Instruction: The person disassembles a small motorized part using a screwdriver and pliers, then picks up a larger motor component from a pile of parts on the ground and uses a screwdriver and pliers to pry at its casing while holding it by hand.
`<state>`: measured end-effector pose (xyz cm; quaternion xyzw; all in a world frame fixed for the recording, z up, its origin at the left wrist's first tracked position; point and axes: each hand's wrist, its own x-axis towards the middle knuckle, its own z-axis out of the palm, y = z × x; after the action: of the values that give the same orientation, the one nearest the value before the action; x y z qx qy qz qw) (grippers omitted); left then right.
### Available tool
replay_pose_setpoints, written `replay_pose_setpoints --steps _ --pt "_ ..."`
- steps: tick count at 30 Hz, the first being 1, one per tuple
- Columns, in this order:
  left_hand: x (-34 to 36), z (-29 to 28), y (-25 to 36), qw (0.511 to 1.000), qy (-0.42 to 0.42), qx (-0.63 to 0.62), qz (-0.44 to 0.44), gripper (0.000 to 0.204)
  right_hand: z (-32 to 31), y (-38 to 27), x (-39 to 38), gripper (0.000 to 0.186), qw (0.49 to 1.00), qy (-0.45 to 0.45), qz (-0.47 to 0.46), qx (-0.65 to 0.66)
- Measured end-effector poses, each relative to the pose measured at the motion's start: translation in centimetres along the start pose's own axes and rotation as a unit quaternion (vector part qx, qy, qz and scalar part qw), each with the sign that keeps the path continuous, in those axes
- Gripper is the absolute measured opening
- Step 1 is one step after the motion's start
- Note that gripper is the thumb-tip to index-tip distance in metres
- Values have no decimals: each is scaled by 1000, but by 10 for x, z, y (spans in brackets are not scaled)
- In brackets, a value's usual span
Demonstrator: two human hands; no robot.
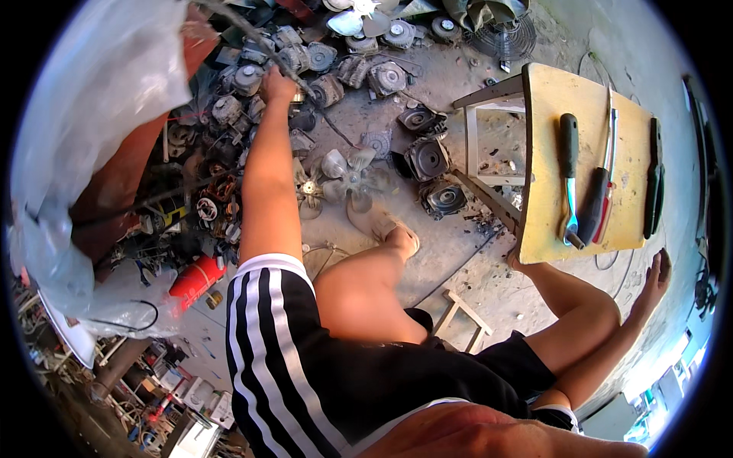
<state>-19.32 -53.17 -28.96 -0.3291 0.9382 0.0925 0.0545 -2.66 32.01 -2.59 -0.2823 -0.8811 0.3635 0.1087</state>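
Where the left hand (278,85) reaches into the pile of motors (248,79) at the upper left of the view, the fingertips are hidden among the parts; whether they are clamped on a motor cannot be told. A grey rod (246,27) crosses diagonally just beside this hand and limits access from above. The right edge of the pile is irregular and borders bare concrete floor (450,72), which provides open room toward the table. Within this area, clear-bladed fan impellers (353,179) lie near the left foot (401,238), and three dark square housings (427,159) form a row between pile and table. The yellow-topped table (548,95) bounds the space on the right; its top carries a ratchet wrench (569,149), two screwdrivers and a long black tool (654,179). The right hand (655,282) is just beyond the near right corner of the table, visibly empty, fingers extended and loosely apart. Plastic sheeting (92,114) closes off the left side, with a red cylinder (198,276) near its lower edge. A small wooden frame (462,319) lies on the floor between the legs.
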Motion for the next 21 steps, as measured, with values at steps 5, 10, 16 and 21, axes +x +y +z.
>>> replay_pose_setpoints --steps 5,10,16,21 --pt "54 13 -19 993 75 -91 13 54 16 -28 -6 44 999 -32 11 -15" --pt "54 12 -8 1000 4 9 -6 45 23 -36 -11 44 998 -52 20 -37" --pt "19 13 4 990 78 105 47 44 30 -46 -17 40 995 -90 6 -34" --pt "-48 -41 25 979 -17 170 112 46 34 -44 -19 36 988 -142 -58 -12"
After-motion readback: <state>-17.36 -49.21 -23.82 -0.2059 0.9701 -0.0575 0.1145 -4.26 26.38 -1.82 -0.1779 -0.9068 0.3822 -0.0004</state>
